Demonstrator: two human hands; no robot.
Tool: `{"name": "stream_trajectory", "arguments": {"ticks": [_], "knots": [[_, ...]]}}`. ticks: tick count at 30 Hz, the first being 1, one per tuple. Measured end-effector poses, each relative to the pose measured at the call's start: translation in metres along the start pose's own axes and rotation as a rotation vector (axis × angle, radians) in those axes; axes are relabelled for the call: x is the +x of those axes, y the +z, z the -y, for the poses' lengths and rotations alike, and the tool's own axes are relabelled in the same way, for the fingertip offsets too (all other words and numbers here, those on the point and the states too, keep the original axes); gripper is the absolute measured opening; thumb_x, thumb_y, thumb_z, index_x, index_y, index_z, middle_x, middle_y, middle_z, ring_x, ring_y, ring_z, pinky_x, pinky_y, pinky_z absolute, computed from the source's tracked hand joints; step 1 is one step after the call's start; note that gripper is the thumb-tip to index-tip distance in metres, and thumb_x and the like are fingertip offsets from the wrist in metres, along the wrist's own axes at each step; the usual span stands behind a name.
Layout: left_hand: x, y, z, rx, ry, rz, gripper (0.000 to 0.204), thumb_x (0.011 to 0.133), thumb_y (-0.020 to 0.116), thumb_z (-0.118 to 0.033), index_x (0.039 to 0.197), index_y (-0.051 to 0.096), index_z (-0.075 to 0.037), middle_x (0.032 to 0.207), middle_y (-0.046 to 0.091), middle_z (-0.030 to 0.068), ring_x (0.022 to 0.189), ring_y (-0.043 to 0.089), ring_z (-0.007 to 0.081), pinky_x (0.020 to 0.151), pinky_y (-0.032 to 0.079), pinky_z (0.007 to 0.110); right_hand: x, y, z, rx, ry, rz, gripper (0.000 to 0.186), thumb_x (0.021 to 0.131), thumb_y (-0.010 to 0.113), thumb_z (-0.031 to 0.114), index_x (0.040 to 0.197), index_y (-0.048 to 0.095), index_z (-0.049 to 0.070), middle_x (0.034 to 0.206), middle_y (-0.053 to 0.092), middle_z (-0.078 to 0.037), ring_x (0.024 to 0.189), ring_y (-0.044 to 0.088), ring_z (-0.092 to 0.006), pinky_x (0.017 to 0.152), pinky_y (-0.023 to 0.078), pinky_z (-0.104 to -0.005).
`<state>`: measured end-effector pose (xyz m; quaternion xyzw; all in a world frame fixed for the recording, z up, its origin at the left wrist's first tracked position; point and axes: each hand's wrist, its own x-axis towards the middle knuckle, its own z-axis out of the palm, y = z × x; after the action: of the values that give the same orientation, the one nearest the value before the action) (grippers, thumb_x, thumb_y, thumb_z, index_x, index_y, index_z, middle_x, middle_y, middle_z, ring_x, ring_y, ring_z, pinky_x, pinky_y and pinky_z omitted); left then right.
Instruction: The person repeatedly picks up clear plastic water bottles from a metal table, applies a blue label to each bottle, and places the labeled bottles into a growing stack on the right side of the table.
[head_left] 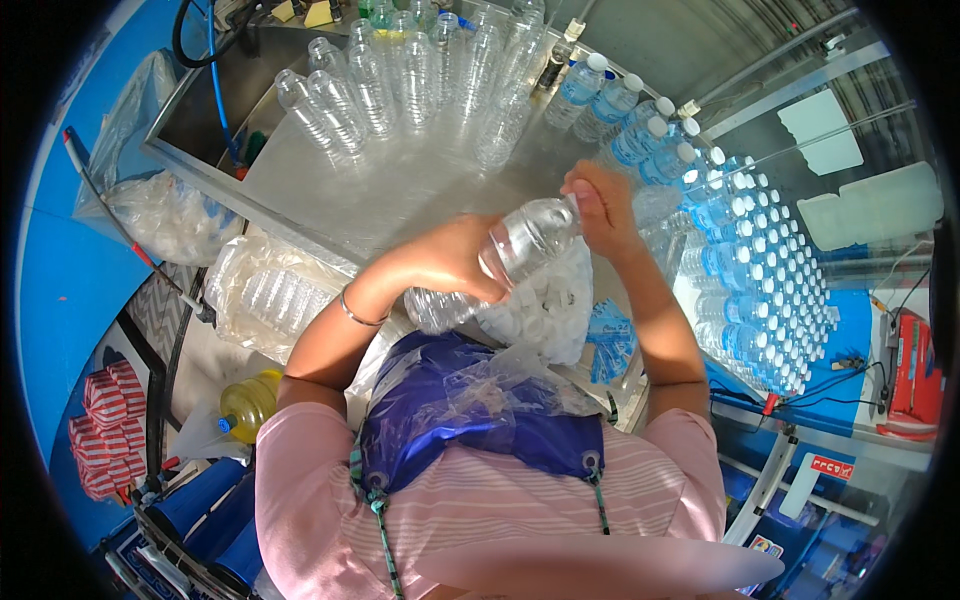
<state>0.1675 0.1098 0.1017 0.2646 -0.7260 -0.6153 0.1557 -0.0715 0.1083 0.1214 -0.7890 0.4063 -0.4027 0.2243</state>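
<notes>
A clear plastic bottle (pixel 535 232) lies tilted across my front, its neck up and to the right. My left hand (pixel 462 256) wraps round its body, with the thumb towards the bottom end. Fingers of my right hand (pixel 603 208) are closed at the neck and cover the mouth; whether a cap is under them cannot be seen. Beyond my hands, several clear bottles without labels (pixel 418 85) stand on the steel worktop (pixel 330 195). To the right of these, bottles with blue labels and white caps (pixel 578 90) line the worktop's edge.
Many capped, labelled bottles (pixel 745 260) crowd a blue surface at the right. A white bag (pixel 552 310) of pale caps hangs near my front, beside blue labels (pixel 610 340). Bagged bottles (pixel 265 300) lie at left, near a yellow jug (pixel 250 405) and a steel sink (pixel 215 120).
</notes>
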Motion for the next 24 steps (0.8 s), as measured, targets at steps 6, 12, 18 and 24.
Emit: {"name": "stream_trajectory", "arguments": {"ticks": [6,12,18,24], "knots": [[0.007,0.011,0.003,0.421,-0.126,-0.349,0.065,0.058,0.080,-0.022,0.110,0.055,0.009,0.082,0.067,0.0253,0.079,0.068,0.0402,0.071,0.054,0.043,-0.008,0.013,-0.028,0.157,0.330,-0.083,0.038,0.102,0.041,0.034,0.086,0.058,0.003,0.072,0.057,-0.007,0.060,0.051,-0.0135,0.057,0.041,-0.0305],[0.048,-0.012,0.078,0.247,0.065,-0.750,0.079,0.072,0.081,-0.031,0.124,0.038,0.010,0.100,0.063,0.0291,0.095,0.065,0.0424,0.082,0.051,0.043,-0.080,0.021,-0.024,-0.103,0.747,0.436,0.025,0.095,0.056,0.030,0.095,0.064,0.007,0.075,0.060,-0.005,0.063,0.059,-0.0160,0.062,0.047,-0.0321],[0.081,-0.011,0.157,0.241,0.133,-1.029,0.084,0.082,0.076,-0.034,0.133,0.027,0.012,0.122,0.049,0.0331,0.110,0.057,0.0427,0.092,0.046,0.043,-0.142,0.061,-0.020,-0.523,0.444,0.466,0.016,0.083,0.067,0.023,0.088,0.068,0.008,0.089,0.063,-0.011,0.085,0.063,-0.0320,0.075,0.050,-0.0426],[0.068,-0.005,0.128,0.526,-0.117,-0.954,0.083,0.082,0.075,-0.033,0.133,0.029,0.013,0.126,0.043,0.0325,0.110,0.054,0.0451,0.092,0.046,0.045,-0.150,0.067,-0.017,-0.444,0.412,0.276,0.015,0.080,0.070,0.021,0.086,0.068,0.008,0.086,0.060,-0.011,0.085,0.061,-0.0314,0.075,0.049,-0.0427]]}}
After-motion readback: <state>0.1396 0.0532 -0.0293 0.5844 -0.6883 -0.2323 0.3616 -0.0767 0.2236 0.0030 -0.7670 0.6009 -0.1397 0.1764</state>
